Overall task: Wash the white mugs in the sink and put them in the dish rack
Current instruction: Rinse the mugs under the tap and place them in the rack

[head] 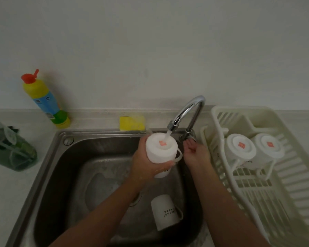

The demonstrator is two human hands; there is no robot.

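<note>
My left hand (146,163) grips a white mug (159,148) upside down under the tap (185,113); running water hits its base, which bears a red sticker. My right hand (194,152) hovers beside the mug near the tap's base, fingers loosely curled and holding nothing. A second white mug (165,214) with dark lettering lies on its side at the bottom of the steel sink (61,157). Two more white mugs (239,148) (268,147) stand upside down in the cream dish rack (284,184) on the right.
A yellow sponge (131,123) lies on the ledge behind the sink. A yellow and blue detergent bottle (45,100) with a red cap stands at the back left. A green container (9,148) lies on the counter at the far left.
</note>
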